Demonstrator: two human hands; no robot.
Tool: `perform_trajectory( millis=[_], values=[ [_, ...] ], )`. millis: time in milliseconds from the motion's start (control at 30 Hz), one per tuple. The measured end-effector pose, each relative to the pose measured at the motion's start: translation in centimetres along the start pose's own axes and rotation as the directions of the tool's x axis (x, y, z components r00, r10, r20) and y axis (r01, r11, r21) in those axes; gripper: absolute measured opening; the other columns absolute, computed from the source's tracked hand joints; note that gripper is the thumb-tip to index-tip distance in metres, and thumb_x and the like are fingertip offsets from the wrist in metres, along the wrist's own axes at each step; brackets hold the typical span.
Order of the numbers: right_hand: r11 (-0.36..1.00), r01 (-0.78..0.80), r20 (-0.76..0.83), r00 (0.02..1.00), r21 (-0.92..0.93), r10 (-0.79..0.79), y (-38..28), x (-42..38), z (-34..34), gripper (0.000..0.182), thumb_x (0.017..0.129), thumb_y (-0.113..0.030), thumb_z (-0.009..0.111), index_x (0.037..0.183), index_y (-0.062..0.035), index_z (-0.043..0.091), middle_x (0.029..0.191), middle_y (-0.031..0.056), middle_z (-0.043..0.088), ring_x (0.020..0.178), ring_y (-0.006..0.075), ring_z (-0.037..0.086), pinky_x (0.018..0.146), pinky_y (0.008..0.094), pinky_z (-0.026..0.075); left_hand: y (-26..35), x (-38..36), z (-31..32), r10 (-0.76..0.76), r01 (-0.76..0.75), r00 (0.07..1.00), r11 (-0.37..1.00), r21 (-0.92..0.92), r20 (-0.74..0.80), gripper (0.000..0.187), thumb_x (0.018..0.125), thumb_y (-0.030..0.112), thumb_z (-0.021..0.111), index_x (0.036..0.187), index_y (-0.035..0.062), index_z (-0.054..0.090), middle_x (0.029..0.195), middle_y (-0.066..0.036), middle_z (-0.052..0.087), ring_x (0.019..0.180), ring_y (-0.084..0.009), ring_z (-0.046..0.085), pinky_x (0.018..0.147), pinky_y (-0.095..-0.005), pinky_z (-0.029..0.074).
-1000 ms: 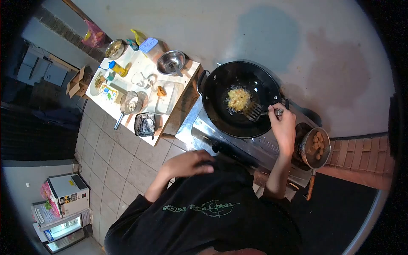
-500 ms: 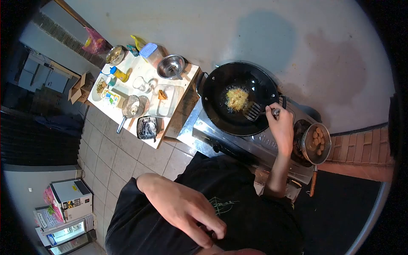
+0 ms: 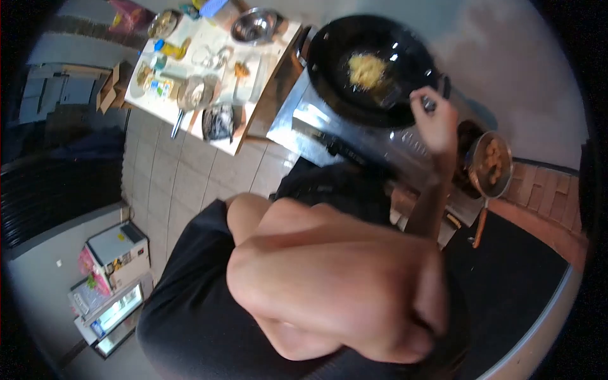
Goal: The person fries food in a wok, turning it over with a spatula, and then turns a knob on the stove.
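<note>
My right hand (image 3: 437,126) is closed around the handle of a slotted spatula (image 3: 387,95), whose dark blade rests inside the black wok (image 3: 405,57), close to the food. A pale yellow, battered-looking lump of frying food (image 3: 367,71) lies in bubbling oil in the wok. Near the camera, my left hand (image 3: 335,272) looks large and blurred in front of my dark shirt. Its curled fingers point to the lower right, and whether they hold anything cannot be made out.
The wok sits on a metal gas stove (image 3: 373,142). To its right stands a saucepan (image 3: 472,168) of brown pieces, its wooden handle (image 3: 481,225) jutting toward me. At left, a table (image 3: 285,35) bears a steel bowl (image 3: 253,26), a yellow bottle (image 3: 172,49) and a black tray (image 3: 218,123).
My left hand has risen closer to the camera and shifted right. The view has tilted, so wok and table sit higher in it. My right hand still grips the spatula in the wok.
</note>
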State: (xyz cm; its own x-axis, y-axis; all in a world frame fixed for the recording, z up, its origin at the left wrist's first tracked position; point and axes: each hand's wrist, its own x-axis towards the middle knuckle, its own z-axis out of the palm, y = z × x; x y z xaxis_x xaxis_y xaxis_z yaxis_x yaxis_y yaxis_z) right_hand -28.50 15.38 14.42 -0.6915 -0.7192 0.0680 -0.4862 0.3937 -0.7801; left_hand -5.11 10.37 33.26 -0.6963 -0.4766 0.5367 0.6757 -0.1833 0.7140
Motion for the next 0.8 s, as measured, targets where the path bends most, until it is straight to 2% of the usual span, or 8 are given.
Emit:
perform_trajectory(
  millis=[33, 67, 267, 433, 533, 567, 700, 800],
  values=[
    [0.997, -0.06, 0.022, 0.998, -0.048, 0.061, -0.3, -0.3, 0.0, 0.02, 0.09, -0.025, 0.064, 0.094, -0.0054, 0.065, 0.064, 0.0146, 0.055, 0.056, 0.0152, 0.05, 0.058, 0.0322, 0.043, -0.4, -0.3, 2.4, 0.018, -0.026, 0.938, 1.0, -0.018, -0.347, 0.011, 0.07, -0.016, 0.065, 0.073, -0.0086, 0.057, 0.06, -0.016, 0.061, 0.048, -0.0227, 0.061, 0.041, -0.0305, 0.044],
    [0.99, -0.104, 0.036, 0.994, -0.096, 0.107, -0.8, -0.1, -0.1, 0.02, 0.091, -0.025, 0.064, 0.094, -0.0059, 0.066, 0.064, 0.0137, 0.055, 0.057, 0.0148, 0.05, 0.058, 0.0317, 0.043, -0.1, -0.6, 2.2, 0.01, -0.011, 0.93, 1.0, -0.001, -0.367, 0.011, 0.07, -0.016, 0.065, 0.073, -0.0086, 0.057, 0.06, -0.016, 0.061, 0.048, -0.0227, 0.061, 0.041, -0.0305, 0.044],
    [0.99, -0.026, -0.033, 0.999, -0.136, 0.022, 0.3, 0.0, -0.2, 0.02, 0.089, -0.026, 0.065, 0.092, -0.0072, 0.067, 0.061, 0.0112, 0.058, 0.053, 0.0143, 0.052, 0.055, 0.0323, 0.043, -0.4, 1.4, -1.9, 0.016, -0.003, 0.964, 0.999, -0.047, 0.265, 0.017, 0.087, 0.0, 0.065, 0.099, -0.0016, 0.055, 0.087, -0.027, 0.065, 0.064, -0.0297, 0.066, 0.049, -0.0297, 0.055],
    [0.994, -0.107, -0.022, 0.994, 0.001, 0.107, -1.0, -0.2, -0.7, 0.019, 0.089, -0.024, 0.064, 0.092, -0.0056, 0.068, 0.059, 0.0157, 0.057, 0.051, 0.0155, 0.056, 0.054, 0.0322, 0.044, -3.3, -1.3, 3.2, 0.282, -0.247, 0.913, 0.957, 0.153, -0.295, 0.012, 0.089, 0.006, 0.06, 0.096, 0.0024, 0.051, 0.078, -0.02, 0.064, 0.062, -0.0233, 0.065, 0.048, -0.0281, 0.053],
    [0.99, -0.142, 0.002, 0.99, -0.016, 0.142, -1.5, -0.1, -0.7, 0.018, 0.088, -0.022, 0.064, 0.092, -0.0041, 0.067, 0.061, 0.0198, 0.057, 0.05, 0.0222, 0.059, 0.053, 0.0345, 0.045, -1.8, 0.8, 1.0, 0.167, -0.167, 0.986, 0.959, 0.231, 0.017, 0.011, 0.093, 0.01, 0.054, 0.101, 0.0043, 0.05, 0.077, -0.017, 0.064, 0.06, -0.0228, 0.064, 0.043, -0.0259, 0.047],
    [0.999, -0.04, -0.051, 0.998, -0.022, 0.038, -0.8, -0.1, -0.3, 0.016, 0.087, -0.019, 0.065, 0.091, -0.003, 0.067, 0.065, 0.0232, 0.059, 0.055, 0.0312, 0.063, 0.055, 0.0366, 0.046, 1.0, 0.6, 1.8, -0.194, 0.214, 0.976, 0.935, 0.281, -0.099, 0.011, 0.095, 0.012, 0.051, 0.103, 0.0047, 0.049, 0.077, -0.017, 0.064, 0.06, -0.0227, 0.063, 0.042, -0.0258, 0.043],
    [0.995, -0.089, -0.035, 0.995, 0.053, 0.091, -1.4, -0.1, -0.6, 0.016, 0.086, -0.017, 0.066, 0.09, -0.0017, 0.066, 0.066, 0.0235, 0.06, 0.059, 0.0351, 0.064, 0.055, 0.036, 0.047, 0.0, 1.5, 0.5, -0.066, 0.032, 0.991, 0.96, 0.279, 0.116, 0.011, 0.094, 0.01, 0.052, 0.101, 0.0041, 0.049, 0.077, -0.017, 0.064, 0.058, -0.0231, 0.063, 0.043, -0.0259, 0.044],
    [0.985, -0.157, -0.012, 0.987, 0.069, 0.159, -1.6, 0.1, -0.7, 0.016, 0.086, -0.016, 0.066, 0.088, -0.0009, 0.065, 0.065, 0.0227, 0.059, 0.056, 0.033, 0.063, 0.054, 0.0352, 0.046, -2.1, 1.6, 2.9, 0.019, -0.003, 0.999, 0.949, 0.314, -0.047, 0.008, 0.094, 0.009, 0.051, 0.098, 0.0029, 0.048, 0.075, -0.018, 0.063, 0.056, -0.0241, 0.061, 0.041, -0.0269, 0.046]
  ],
)
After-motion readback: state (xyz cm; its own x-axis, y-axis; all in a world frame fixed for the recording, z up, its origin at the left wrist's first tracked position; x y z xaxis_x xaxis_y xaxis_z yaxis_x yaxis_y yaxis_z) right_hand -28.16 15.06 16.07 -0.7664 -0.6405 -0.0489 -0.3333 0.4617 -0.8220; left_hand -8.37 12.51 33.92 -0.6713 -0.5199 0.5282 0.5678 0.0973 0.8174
